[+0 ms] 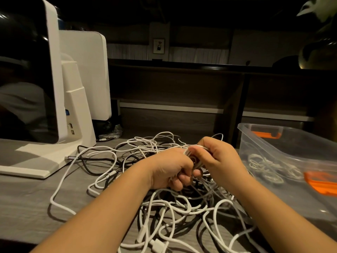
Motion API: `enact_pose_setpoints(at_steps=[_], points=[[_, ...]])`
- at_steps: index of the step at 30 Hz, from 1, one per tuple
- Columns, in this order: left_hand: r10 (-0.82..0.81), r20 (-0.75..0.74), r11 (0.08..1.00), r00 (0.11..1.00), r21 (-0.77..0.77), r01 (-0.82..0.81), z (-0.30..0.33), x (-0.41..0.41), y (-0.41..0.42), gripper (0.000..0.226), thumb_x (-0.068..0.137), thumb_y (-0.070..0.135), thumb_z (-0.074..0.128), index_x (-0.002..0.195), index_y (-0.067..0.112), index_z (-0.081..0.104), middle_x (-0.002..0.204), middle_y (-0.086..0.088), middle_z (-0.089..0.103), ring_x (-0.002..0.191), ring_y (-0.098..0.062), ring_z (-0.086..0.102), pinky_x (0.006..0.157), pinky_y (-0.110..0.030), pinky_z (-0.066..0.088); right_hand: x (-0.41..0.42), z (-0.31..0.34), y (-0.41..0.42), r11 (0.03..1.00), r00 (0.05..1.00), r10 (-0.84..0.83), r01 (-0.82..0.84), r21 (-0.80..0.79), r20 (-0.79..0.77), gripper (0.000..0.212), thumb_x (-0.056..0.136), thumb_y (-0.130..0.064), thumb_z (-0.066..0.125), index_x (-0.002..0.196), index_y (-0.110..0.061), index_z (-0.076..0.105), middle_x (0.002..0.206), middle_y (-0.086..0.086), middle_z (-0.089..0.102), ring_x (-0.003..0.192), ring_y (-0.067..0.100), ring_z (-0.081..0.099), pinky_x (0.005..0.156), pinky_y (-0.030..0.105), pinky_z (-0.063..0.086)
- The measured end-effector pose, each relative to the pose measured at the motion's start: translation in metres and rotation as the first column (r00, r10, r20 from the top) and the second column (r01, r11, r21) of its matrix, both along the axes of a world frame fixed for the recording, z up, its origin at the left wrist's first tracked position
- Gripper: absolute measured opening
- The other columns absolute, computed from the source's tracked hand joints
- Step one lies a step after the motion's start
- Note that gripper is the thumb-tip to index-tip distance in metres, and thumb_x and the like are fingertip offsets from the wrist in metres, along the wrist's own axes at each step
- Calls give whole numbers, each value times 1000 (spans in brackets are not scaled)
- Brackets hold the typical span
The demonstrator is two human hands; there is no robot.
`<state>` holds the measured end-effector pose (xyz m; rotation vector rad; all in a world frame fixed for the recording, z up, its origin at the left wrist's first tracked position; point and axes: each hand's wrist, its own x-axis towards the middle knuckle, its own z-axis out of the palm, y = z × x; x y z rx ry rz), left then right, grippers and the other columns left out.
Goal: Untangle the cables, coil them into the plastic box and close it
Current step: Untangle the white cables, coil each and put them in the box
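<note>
Loose white and black cables [169,212] lie nearest the camera, spread in a tangled heap over the grey wood-grain worktop [27,207], between the two forearms and beyond them. Above this heap the hands meet on a small bundle of white cable loops [193,156]. The left hand [171,168] has its fingers [180,181] curled around the lower part of the loops, and the right hand [220,157] pinches the upper part, so both hands are closed on the same bundle. The long axis of the bundle runs roughly from low-left to high-right, between the two palms.

From this bundle the clear plastic box with orange latches [264,143] lies to the right, open, just beside the right hand and far from the left one. Some coiled white cables [264,168] are already inside it. I judge that the right hand is better placed to carry the bundle over the near wall of the box.

A white monitor on a stand [60,88] is at the far left.
</note>
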<state>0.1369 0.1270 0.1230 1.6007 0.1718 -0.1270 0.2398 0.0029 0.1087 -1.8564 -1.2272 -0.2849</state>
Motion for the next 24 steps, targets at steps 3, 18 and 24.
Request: enact_pose_setpoints(at_steps=[3, 18, 24], points=[[-38, -1, 997, 999, 61, 38, 1, -1, -5, 2, 92, 20, 53, 91, 20, 55, 62, 5, 45, 46, -3, 30, 39, -11, 18, 0, -1, 1, 988, 945, 146, -122, 97, -293, 23, 89, -39, 64, 84, -18, 55, 67, 2, 67, 58, 21, 58, 55, 33, 46], [699, 370, 715, 613, -386, -583, 0, 14, 8, 42, 105, 46, 39, 107, 15, 68, 55, 4, 41, 45, -6, 36, 47, -21, 36, 2, 4, -3, 908, 569, 334, -407, 96, -751, 15, 99, -18, 52, 102, -6, 60, 56, -1, 40, 41, 10, 32, 36, 19, 30], [739, 325, 660, 590, -526, -537, 2, 12, 10, 40, 105, 46, 39, 97, 16, 65, 57, 5, 46, 46, -5, 37, 48, -19, 35, 0, 2, -3, 904, 716, 280, -420, -75, -639, 28, 104, -18, 45, 90, -16, 70, 53, -1, 31, 43, 14, 23, 39, 21, 21]])
